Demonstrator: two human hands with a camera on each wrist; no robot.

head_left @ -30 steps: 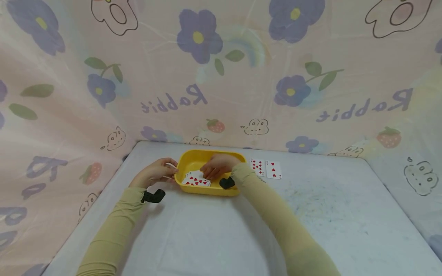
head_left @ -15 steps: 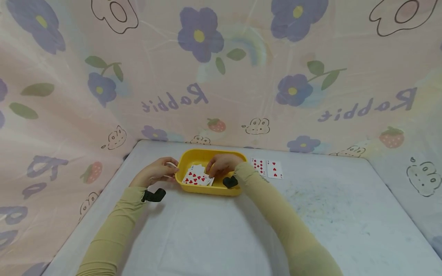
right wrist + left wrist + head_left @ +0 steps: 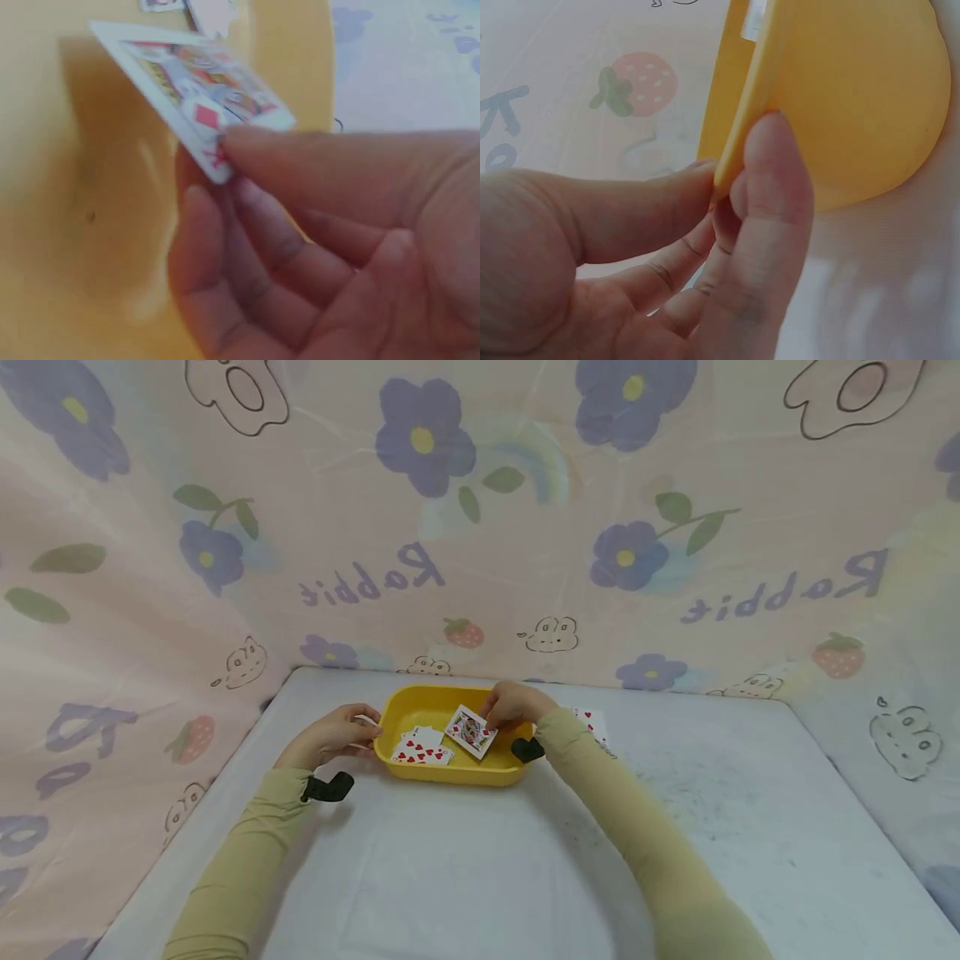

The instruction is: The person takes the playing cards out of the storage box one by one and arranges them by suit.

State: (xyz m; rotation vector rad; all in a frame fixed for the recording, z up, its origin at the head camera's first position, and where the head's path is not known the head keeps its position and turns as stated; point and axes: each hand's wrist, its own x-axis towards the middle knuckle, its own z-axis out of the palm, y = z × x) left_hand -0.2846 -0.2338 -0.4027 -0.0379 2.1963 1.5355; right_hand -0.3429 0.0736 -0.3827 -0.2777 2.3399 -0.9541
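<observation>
My left hand (image 3: 339,735) pinches the left rim of a yellow plastic tray (image 3: 420,695), thumb on one side and fingers on the other, as the left wrist view shows close up. Between the thumb and fingers of my right hand (image 3: 519,703) is a red king of diamonds playing card (image 3: 471,732), held face up over the right half of the tray. The right wrist view shows this card (image 3: 206,82) tilted, pinched by one corner. Several heart cards (image 3: 422,750) lie overlapping in the tray's left half.
Beyond the tray's right end, a heart card (image 3: 592,723) lies on the white-covered table (image 3: 465,868), partly behind my right sleeve. A patterned cloth (image 3: 480,585) rises as a wall behind the table and along its sides.
My right hand has lifted the king of diamonds from the heap of cards and moved right with it. My left hand stays on the tray's rim.
</observation>
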